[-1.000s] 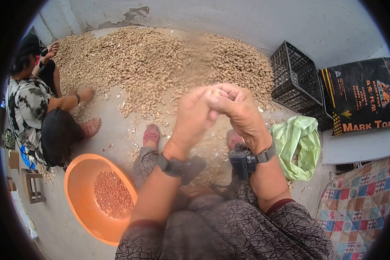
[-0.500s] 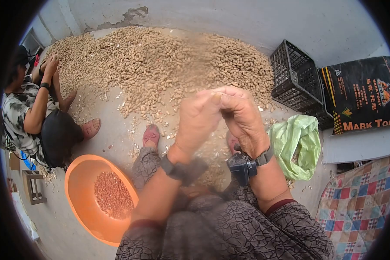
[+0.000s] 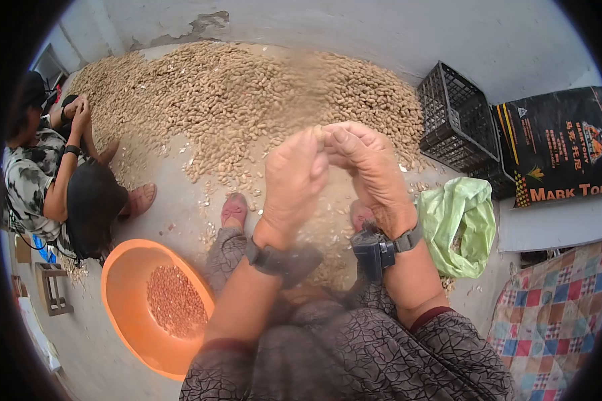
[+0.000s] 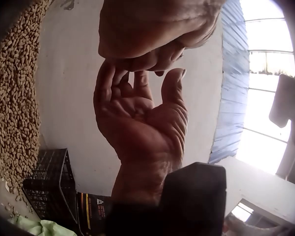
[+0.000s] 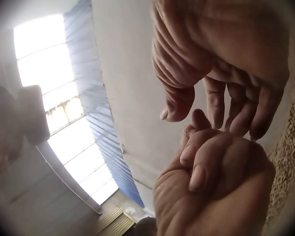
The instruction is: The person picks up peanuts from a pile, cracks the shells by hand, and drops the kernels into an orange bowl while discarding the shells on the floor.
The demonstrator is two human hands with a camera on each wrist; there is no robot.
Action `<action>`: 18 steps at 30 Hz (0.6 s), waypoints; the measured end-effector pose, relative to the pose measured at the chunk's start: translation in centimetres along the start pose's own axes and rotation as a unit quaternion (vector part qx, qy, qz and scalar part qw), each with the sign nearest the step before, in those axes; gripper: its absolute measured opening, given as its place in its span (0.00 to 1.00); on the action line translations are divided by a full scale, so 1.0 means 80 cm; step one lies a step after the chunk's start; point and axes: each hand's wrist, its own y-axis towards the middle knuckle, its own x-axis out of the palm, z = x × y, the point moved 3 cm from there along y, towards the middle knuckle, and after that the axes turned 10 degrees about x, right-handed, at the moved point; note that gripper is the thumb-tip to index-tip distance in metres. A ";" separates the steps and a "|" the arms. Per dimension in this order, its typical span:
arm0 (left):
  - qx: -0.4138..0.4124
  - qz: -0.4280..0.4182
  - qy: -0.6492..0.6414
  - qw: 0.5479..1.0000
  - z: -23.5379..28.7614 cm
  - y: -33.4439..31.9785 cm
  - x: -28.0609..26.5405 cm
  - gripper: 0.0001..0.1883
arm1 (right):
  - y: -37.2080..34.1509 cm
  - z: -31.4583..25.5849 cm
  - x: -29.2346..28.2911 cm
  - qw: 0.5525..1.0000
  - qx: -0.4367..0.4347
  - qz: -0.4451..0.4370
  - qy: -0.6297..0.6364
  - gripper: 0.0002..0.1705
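In the head view my left hand point(image 3: 289, 180) is raised in front of me, its fingers curled, and pinches a small pale peanut point(image 3: 318, 132) at the fingertips. The right wrist view shows that peanut point(image 5: 188, 131) beside the left thumb and curled fingers. Facing it, my right hand point(image 3: 371, 164) is cupped, fingers loosely bent, thumb standing apart from them. Seen in the left wrist view, the right palm point(image 4: 142, 123) is turned up, with a small reddish spot in its hollow; I cannot tell whether that is a kernel. Fingertips of both hands are very close together.
A large heap of unshelled peanuts point(image 3: 241, 100) lies along the wall. At left stands an orange basin point(image 3: 124, 294) with red kernels point(image 3: 175, 301); beyond it sits another person point(image 3: 40, 174). On the right are a black crate point(image 3: 451, 113), a green bag point(image 3: 458, 227) and a printed sack point(image 3: 558, 147).
My hands have shifted slightly and turned; the peanut, hidden half a second ago, shows again at the left fingertips. The other person has drawn the hand near the floor up to meet the other hand.
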 end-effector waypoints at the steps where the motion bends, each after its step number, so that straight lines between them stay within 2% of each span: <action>1: 0.006 0.005 0.007 1.000 0.001 0.000 -0.002 0.14 | 0.003 -0.001 -0.004 0.998 -0.030 0.032 -0.046 0.14; 2: 0.006 0.007 0.007 1.000 0.001 0.000 -0.004 0.14 | 0.003 -0.003 -0.007 0.992 -0.060 0.066 -0.091 0.14; 5: 0.006 0.013 0.005 1.000 0.000 0.000 -0.006 0.14 | 0.004 -0.003 -0.008 0.992 -0.056 0.058 -0.093 0.15; 6: 0.010 0.008 0.046 0.999 -0.001 0.000 -0.004 0.14 | 0.003 -0.003 -0.009 0.992 -0.056 0.058 -0.093 0.15; 8: 0.014 0.004 0.087 0.996 -0.002 0.001 -0.003 0.15 | 0.003 0.000 -0.006 0.997 -0.016 -0.028 -0.075 0.13; 9: 0.001 -0.002 0.071 0.997 -0.004 0.001 -0.003 0.15 | 0.004 0.003 -0.006 0.997 -0.016 -0.028 -0.075 0.13; 11: -0.012 -0.008 0.055 0.998 -0.008 0.002 -0.004 0.15 | 0.008 0.004 -0.010 0.993 -0.081 0.030 -0.085 0.11; 14: -0.036 -0.001 0.058 0.998 -0.013 0.003 -0.006 0.15 | 0.000 -0.007 0.001 0.996 -0.067 0.007 -0.062 0.09; 18: -0.066 -0.004 -0.006 0.998 -0.015 0.001 -0.002 0.14 | -0.002 -0.006 0.000 0.997 -0.064 0.005 -0.044 0.06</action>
